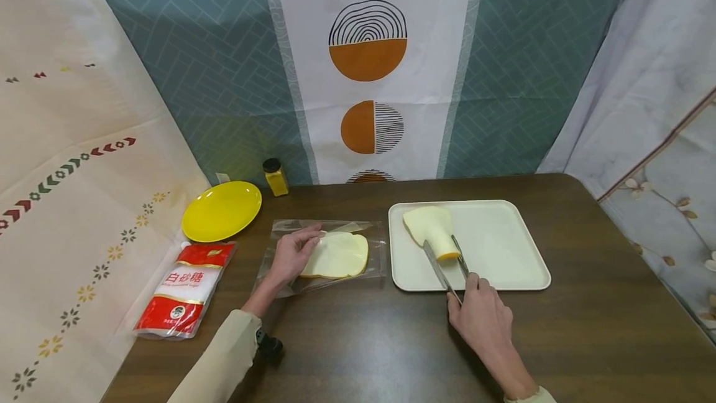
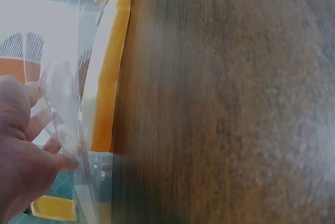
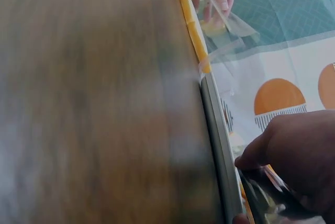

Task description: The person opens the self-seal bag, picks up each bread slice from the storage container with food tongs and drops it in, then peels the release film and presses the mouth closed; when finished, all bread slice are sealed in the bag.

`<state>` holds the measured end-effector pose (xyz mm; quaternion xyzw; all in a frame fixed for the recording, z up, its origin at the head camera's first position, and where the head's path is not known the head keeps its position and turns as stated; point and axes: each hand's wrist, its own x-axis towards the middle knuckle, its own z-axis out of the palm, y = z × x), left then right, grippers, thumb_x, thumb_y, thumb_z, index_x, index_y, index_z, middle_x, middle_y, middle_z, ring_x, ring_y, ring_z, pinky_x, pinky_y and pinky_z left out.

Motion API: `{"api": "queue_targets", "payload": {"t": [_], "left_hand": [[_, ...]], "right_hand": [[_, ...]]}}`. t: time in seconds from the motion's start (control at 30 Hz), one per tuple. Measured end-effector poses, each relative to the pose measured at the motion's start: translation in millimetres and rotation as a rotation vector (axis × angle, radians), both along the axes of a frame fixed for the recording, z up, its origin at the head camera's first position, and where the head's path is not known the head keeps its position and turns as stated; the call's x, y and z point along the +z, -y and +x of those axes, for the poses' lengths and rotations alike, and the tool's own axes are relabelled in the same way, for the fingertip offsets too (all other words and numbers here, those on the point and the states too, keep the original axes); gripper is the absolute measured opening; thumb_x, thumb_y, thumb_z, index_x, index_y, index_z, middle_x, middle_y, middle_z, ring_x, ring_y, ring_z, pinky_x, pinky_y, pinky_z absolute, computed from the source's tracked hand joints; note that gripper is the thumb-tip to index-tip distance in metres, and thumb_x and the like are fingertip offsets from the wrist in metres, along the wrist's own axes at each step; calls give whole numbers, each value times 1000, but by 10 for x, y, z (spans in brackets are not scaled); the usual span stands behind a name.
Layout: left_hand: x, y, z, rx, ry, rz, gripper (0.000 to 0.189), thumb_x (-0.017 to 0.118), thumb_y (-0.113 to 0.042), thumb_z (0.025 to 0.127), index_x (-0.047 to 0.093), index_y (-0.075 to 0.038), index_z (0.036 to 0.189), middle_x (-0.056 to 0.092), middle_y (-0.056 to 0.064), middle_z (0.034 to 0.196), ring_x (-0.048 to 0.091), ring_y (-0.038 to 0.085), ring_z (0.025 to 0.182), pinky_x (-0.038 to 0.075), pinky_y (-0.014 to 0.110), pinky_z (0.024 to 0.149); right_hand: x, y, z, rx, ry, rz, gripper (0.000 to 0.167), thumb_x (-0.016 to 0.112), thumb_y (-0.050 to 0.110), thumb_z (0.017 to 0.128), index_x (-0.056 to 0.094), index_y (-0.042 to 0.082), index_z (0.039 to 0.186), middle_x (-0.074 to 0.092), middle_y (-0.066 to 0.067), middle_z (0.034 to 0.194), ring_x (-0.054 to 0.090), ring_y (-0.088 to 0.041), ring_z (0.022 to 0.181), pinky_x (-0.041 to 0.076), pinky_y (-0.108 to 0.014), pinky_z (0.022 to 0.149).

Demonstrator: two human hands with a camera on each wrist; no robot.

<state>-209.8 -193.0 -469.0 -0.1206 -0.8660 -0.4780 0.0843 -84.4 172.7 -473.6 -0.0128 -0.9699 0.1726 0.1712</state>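
My left hand (image 1: 295,252) pinches the upper layer of a clear plastic bag (image 1: 376,260); the left wrist view shows its film lifted between thumb and fingers. Pale slices with orange edges (image 1: 338,255), looking like bread, lie in the bag beside the hand. Metal tongs (image 1: 438,269) are held in my right hand (image 1: 482,316), which points them away over the tray's near edge. Between the tong tips is the near, curled end of another pale slice (image 1: 431,227) on the white tray (image 1: 503,247). Whether the tips press it cannot be told.
At the left are a yellow plate (image 1: 220,211) and a red and white sugar bag (image 1: 187,291). A small yellow jar with a black lid (image 1: 276,177) stands by the back cloth. Dark wooden table (image 1: 380,341) extends in front of the tray.
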Motion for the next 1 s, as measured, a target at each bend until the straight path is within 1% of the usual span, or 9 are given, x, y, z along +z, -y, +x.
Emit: {"api": "queue_targets", "payload": {"t": [0.17, 0.27, 0.4, 0.5, 0.6, 0.67, 0.73, 0.83, 1.0], "left_hand": [[-7, 7, -2, -6, -20, 5, 18, 64, -2, 97, 76, 1, 110, 66, 12, 129, 57, 31, 126, 45, 50, 102], [-6, 8, -4, -13, -23, 15, 18, 64, -2, 97, 76, 1, 110, 66, 13, 129, 56, 32, 126, 45, 51, 101], [-2, 15, -6, -12, -9, 14, 18, 63, -3, 98, 75, 0, 111, 65, 12, 130, 56, 31, 126, 45, 50, 102], [1, 19, -8, -10, 3, 12, 19, 63, -4, 98, 75, 0, 112, 65, 12, 130, 56, 30, 127, 44, 49, 103], [4, 19, -7, -12, 5, 13, 19, 63, -4, 98, 75, 1, 112, 65, 12, 130, 55, 31, 127, 43, 49, 104], [8, 18, -3, -16, -1, 16, 19, 63, -3, 98, 75, 1, 112, 65, 13, 130, 56, 31, 127, 43, 50, 104], [12, 15, 0, -18, -6, 20, 19, 63, -2, 98, 75, 1, 112, 65, 14, 130, 56, 32, 126, 43, 51, 103], [12, 15, -1, -19, -14, 27, 18, 63, -1, 98, 75, 1, 111, 65, 14, 130, 56, 33, 126, 44, 51, 103], [-2, 23, -13, -12, -25, 25, 18, 64, 0, 97, 76, 1, 110, 65, 14, 129, 57, 32, 125, 44, 51, 102]], "right_hand": [[35, -72, 33, 12, -17, 17, 38, 78, 21, 82, 50, -4, 92, 49, -14, 72, 55, -38, 61, 43, -53, 40], [66, -125, 60, 26, -34, 30, 38, 79, 20, 81, 51, -4, 93, 49, -13, 72, 56, -39, 62, 42, -53, 39], [122, -209, 98, 65, -60, 45, 39, 81, 20, 80, 53, -2, 96, 48, -9, 71, 56, -37, 60, 40, -50, 37], [166, -267, 123, 103, -78, 53, 41, 82, 21, 80, 57, -2, 103, 50, -7, 74, 56, -33, 60, 38, -46, 36], [203, -305, 137, 138, -87, 60, 45, 82, 21, 79, 59, -1, 111, 54, -6, 80, 57, -31, 63, 39, -44, 37], [220, -322, 144, 155, -89, 63, 47, 82, 21, 79, 60, 1, 114, 57, -7, 84, 59, -32, 68, 41, -45, 39], [232, -334, 149, 173, -90, 64, 47, 83, 21, 78, 61, 2, 115, 58, -6, 86, 61, -32, 71, 42, -46, 40], [245, -352, 157, 202, -98, 66, 47, 84, 20, 77, 63, 5, 116, 59, -3, 85, 61, -30, 70, 43, -44, 41], [249, -386, 149, 261, -135, 85, 49, 84, 20, 76, 66, 7, 119, 63, -2, 88, 62, -28, 71, 44, -42, 43]]}}
